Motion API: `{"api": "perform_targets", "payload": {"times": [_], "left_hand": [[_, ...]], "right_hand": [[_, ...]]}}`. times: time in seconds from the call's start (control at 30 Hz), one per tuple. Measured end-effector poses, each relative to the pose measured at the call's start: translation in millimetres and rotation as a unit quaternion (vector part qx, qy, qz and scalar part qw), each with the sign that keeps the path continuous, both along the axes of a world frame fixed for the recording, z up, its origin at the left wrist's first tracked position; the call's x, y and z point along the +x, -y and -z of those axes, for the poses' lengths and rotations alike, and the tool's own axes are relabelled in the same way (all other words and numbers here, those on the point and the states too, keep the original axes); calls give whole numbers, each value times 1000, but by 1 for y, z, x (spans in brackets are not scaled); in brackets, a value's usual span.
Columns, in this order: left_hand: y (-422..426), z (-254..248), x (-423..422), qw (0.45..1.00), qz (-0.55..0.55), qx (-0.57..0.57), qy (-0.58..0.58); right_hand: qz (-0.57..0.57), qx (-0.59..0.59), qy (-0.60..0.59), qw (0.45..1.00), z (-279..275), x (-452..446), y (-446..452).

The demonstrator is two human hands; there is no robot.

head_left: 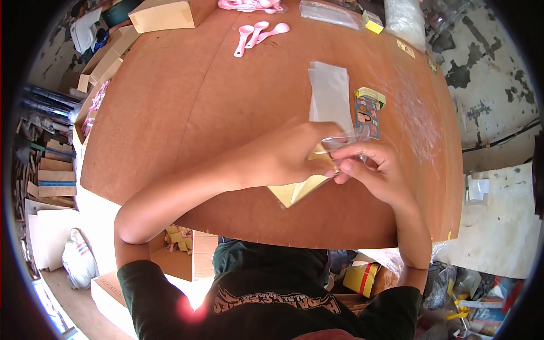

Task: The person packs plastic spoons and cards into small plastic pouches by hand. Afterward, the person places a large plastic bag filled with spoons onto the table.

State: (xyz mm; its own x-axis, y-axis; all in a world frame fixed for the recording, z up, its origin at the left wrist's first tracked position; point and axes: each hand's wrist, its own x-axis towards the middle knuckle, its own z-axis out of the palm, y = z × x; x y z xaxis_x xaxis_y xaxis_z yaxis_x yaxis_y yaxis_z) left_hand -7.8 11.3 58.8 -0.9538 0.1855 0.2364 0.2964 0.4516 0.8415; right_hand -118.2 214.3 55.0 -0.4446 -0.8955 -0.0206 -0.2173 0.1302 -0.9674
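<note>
My left hand [297, 153] reaches across from the left, its fingers bent around a pale yellow card [294, 191] that tilts over the table. Clear plastic film [354, 137] sticks out above the fingers; I cannot tell whether it wraps the card. My right hand [374, 167] meets it from the right, thumb and fingertips pinching the card's right corner and the film. Just beyond the hands lie a stack of clear plastic bags [330, 90] and a small printed box [367, 116] with a yellow end.
Three pink spoons [258, 35] lie on the brown table [147, 119], with a pile of pink pieces [252, 4] behind. A cardboard box [161, 15] stands back left. Loose clear strands [416, 116] spread at the right. A plastic roll [404, 22] and a yellow box [373, 22] are back right.
</note>
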Motion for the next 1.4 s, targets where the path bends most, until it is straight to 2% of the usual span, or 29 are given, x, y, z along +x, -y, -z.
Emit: {"api": "perform_targets", "payload": {"times": [0.07,0.13,0.17,0.23,0.3,0.37,0.47,0.53,0.63,0.7,0.77,0.83,0.87,0.93,1.07,1.13,1.27,1.33,1.4], "left_hand": [[14,10,9,999,-6,-4,43],[27,18,16,991,-22,-2,133],[32,24,17,991,-23,-1,133],[43,39,15,977,-36,100,183],[48,44,11,978,-37,113,170],[51,51,8,961,-1,186,205],[53,52,12,968,6,182,171],[56,51,13,969,9,178,170],[59,55,11,973,18,180,141],[60,58,11,970,14,200,135],[62,55,13,977,18,168,128],[62,55,13,976,17,171,132],[61,54,13,975,17,173,137],[61,54,13,976,19,171,133],[59,59,12,979,15,165,121],[58,53,13,976,15,171,137],[54,52,14,972,5,178,153],[54,52,15,972,-1,177,152],[53,49,15,966,-12,168,194]], "right_hand": [[-33,-13,33,999,-8,-4,9],[61,-12,27,998,-10,-14,25],[59,-10,28,998,-7,-24,38],[41,-54,-209,976,6,-53,75],[36,-53,-347,936,12,-79,121],[32,-35,-423,905,18,-100,167],[18,-35,-482,875,24,-127,230],[23,-18,-554,832,31,-142,262],[-25,-19,-582,813,39,-155,287],[-61,-29,-589,805,38,-161,294],[-95,-36,-595,797,34,-161,294],[-125,49,-567,812,28,-158,288],[-125,51,-568,812,25,-156,286],[-167,97,-462,866,19,-149,281],[-174,91,-487,851,15,-135,262],[-158,-45,-557,814,19,-131,248],[-113,-101,-538,829,-2,-114,203],[24,-226,-409,884,-10,-102,175],[102,-258,-247,928,-22,-84,141]]}}
